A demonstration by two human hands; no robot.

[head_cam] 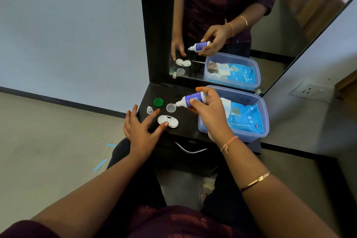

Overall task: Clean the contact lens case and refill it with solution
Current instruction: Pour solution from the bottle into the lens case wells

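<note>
White twin-well lens case (167, 121) lies flat, centre frame. Purple-labelled solution bottle (193, 100) tilted above-right, nozzle at clear cap's (171, 107) rim; green cap (158, 102) just left.

Right hand (210, 116): grips solution bottle (194, 100), nozzle at clear cap (171, 108) rim.
Left hand (140, 130): straight fingers (153, 115) touch lens case (167, 121).

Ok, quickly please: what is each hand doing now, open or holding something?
Left hand: open, fingers straight, thumb tip touching the case.
Right hand: holds the bottle, tilted.
</note>
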